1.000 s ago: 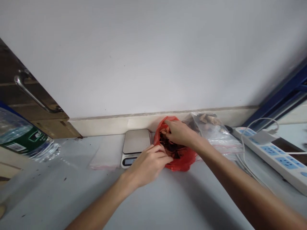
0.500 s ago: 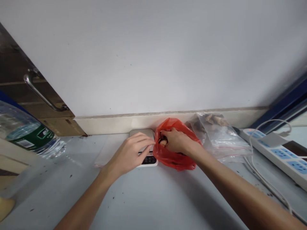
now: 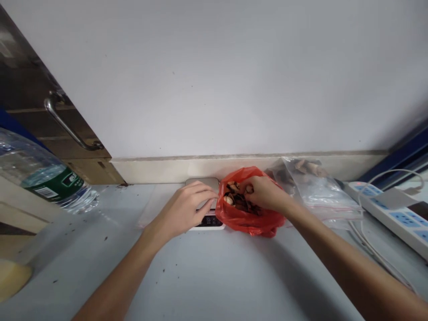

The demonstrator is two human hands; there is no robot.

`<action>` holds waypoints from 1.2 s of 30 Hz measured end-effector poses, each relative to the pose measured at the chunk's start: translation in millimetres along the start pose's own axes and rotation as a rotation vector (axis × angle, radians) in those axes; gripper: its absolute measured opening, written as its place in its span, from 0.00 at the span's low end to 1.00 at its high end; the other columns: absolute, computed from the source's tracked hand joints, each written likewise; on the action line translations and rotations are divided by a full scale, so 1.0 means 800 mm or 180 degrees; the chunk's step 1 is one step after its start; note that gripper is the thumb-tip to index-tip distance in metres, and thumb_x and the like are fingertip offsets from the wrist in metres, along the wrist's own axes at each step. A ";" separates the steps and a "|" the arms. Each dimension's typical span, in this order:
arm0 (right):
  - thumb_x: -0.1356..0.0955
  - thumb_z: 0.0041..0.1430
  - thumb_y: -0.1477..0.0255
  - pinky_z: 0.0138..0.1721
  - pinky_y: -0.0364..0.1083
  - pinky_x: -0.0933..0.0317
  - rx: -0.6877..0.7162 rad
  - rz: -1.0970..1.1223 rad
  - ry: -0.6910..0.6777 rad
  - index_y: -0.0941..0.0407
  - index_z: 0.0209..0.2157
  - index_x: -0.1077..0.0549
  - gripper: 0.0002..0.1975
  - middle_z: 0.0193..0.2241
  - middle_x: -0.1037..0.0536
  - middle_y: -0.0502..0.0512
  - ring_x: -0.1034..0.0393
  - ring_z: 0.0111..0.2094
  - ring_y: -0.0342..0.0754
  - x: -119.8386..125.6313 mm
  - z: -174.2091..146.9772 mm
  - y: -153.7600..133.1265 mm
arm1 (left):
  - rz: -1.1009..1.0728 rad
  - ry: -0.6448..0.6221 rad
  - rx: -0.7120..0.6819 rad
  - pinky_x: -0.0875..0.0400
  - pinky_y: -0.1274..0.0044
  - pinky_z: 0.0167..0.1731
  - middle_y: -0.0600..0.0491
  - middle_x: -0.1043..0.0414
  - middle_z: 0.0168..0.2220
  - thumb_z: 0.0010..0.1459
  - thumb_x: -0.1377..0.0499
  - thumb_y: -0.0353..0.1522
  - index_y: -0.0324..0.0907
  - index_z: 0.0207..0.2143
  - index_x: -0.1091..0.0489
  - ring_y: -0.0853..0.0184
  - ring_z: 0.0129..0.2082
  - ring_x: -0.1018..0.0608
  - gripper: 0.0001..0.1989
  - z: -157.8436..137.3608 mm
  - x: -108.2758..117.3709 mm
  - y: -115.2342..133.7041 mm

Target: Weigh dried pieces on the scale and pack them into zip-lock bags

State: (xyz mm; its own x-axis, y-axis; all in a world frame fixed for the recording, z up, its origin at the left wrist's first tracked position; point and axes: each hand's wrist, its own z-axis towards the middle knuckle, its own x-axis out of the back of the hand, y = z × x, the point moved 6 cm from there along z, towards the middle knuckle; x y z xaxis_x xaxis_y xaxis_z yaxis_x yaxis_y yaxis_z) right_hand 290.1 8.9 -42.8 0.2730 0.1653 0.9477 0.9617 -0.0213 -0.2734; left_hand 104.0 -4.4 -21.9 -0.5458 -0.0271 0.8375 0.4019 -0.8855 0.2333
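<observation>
A red plastic bag (image 3: 247, 225) stands with its mouth spread, and dried mushrooms (image 3: 239, 203), dark with pale parts, lie inside it. My left hand (image 3: 189, 207) reaches over a small digital scale (image 3: 207, 221), its thumb and fingertips closed on the bag's left rim. Inside the mouth, my right hand (image 3: 264, 192) pinches one dried mushroom (image 3: 249, 189) between thumb and fingers. The left hand hides much of the scale's plate.
Clear zip bags (image 3: 317, 191) with brown dried pieces lie right of the red bag. Beyond are a power strip (image 3: 397, 218) and white cable. A large water bottle (image 3: 56, 178) is at left, a pale yellow object (image 3: 13, 278) below it. A white wall (image 3: 214, 89) rises behind.
My right hand has lifted back from deep in the bag with a dried mushroom in its fingers, uncovering the other mushrooms. The left hand stays at the rim. The view shifted slightly.
</observation>
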 end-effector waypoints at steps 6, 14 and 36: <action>0.34 0.55 0.79 0.38 0.44 0.35 0.0010 0.0440 0.0233 0.54 0.33 0.18 0.12 0.34 0.16 0.53 0.24 0.35 0.50 0.031 -0.005 0.003 | -0.0060 -0.0279 0.0268 0.24 0.71 0.42 0.50 0.20 0.38 0.68 0.48 0.29 0.42 0.42 0.22 0.62 0.41 0.21 0.13 0.000 -0.009 -0.005; 0.33 0.57 0.74 0.32 0.43 0.35 0.0839 0.0979 0.0105 0.53 0.37 0.19 0.10 0.29 0.18 0.49 0.26 0.31 0.47 0.050 -0.009 -0.066 | -0.0161 -0.0741 0.1143 0.25 0.73 0.44 0.50 0.17 0.43 0.66 0.46 0.34 0.43 0.43 0.21 0.61 0.43 0.18 0.13 -0.011 0.022 -0.052; 0.33 0.52 0.77 0.24 0.43 0.43 -0.0105 0.0057 -0.0586 0.54 0.27 0.24 0.06 0.24 0.23 0.51 0.30 0.25 0.46 0.026 0.002 -0.057 | 0.0021 -0.2413 0.2713 0.26 0.76 0.38 0.47 0.21 0.49 0.59 0.44 0.42 0.44 0.51 0.26 0.60 0.43 0.18 0.21 -0.071 0.039 -0.116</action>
State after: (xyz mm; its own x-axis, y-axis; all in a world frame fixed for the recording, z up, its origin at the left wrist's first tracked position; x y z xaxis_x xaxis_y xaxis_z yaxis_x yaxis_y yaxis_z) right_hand 251.8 15.0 -10.5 0.2838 0.3422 0.8957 0.9578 -0.0577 -0.2815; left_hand 8.1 50.8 -45.6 -0.0737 0.5130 0.8552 0.9296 -0.2751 0.2451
